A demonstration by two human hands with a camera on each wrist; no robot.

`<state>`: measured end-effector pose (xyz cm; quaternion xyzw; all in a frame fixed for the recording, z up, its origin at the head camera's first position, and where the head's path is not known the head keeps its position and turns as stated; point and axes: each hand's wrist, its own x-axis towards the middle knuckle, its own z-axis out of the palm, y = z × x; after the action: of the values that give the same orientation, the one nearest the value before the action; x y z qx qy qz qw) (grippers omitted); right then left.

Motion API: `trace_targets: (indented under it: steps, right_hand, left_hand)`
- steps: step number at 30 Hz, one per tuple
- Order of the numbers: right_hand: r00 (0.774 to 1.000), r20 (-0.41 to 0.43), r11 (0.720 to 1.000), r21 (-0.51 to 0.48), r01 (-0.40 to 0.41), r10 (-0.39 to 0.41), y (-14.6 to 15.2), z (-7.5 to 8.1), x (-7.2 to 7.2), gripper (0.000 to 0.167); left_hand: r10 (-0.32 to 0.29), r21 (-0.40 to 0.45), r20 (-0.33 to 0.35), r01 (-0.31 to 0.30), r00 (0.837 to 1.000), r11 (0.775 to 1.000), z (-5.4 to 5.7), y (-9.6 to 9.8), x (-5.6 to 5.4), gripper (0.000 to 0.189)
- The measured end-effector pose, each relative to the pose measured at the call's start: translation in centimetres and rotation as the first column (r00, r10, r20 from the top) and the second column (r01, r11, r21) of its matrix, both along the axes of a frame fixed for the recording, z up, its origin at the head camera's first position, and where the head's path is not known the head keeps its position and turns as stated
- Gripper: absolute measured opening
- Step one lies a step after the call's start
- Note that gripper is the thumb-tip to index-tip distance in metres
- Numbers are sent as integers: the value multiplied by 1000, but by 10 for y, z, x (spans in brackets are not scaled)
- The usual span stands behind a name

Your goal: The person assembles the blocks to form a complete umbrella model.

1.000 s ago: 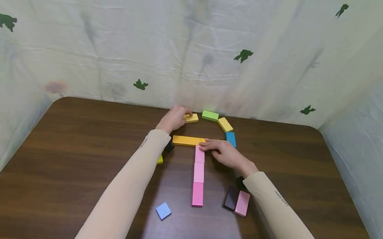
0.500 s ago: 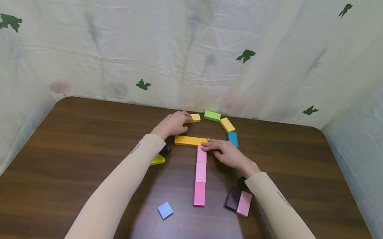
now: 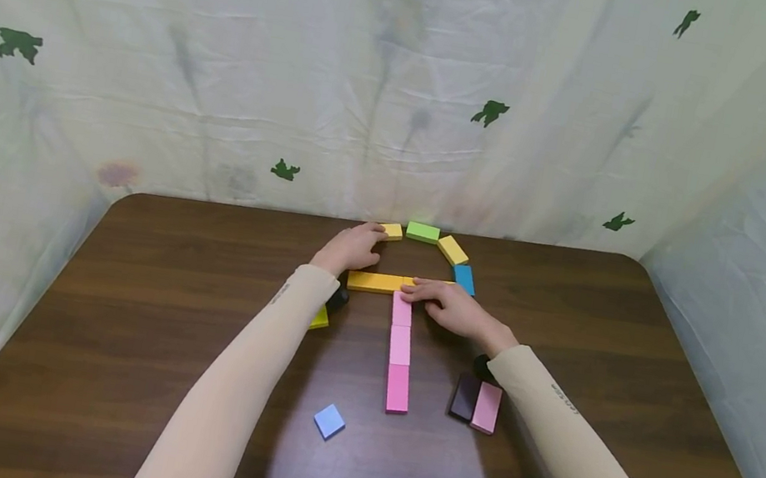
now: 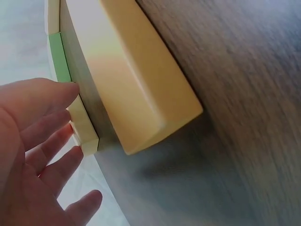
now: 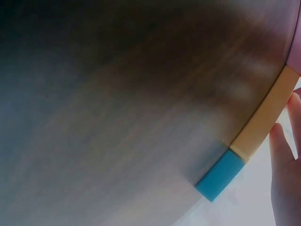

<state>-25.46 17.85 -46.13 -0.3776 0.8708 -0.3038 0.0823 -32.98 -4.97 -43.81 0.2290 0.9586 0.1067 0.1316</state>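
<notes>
The left hand [image 3: 349, 249] is at the far side of the tabletop [image 3: 178, 374], its grip loose, fingers against the pale yellow block [image 3: 394, 232] just left of the green block [image 3: 423, 232]. The right hand [image 3: 457, 307], its grip relaxed too, rests extended fingers on the orange bar [image 3: 376, 282] where the pink column [image 3: 400, 345] meets it, near the blue block [image 3: 464, 279] farther right.

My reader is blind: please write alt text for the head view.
A person's left hand touches a yellow rectangular block; the right hand lies over orange rectangular blocks. Three pink rectangular blocks run toward the viewer on a brown wood-grain table.
</notes>
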Motion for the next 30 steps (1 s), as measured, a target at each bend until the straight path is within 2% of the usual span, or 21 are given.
trace_targets:
  steps: [19, 30]
  right_hand:
    - [1000, 18, 1000, -1, 9, -9, 0, 1, 1, 42]
    - [999, 31, 1000, -3, 8, -8, -1, 1, 1, 42]
  left_hand:
    - [23, 0, 40, -23, 999, 1000, -2, 5, -2, 55]
    - [7, 13, 41, -8, 999, 1000, -3, 3, -2, 55]
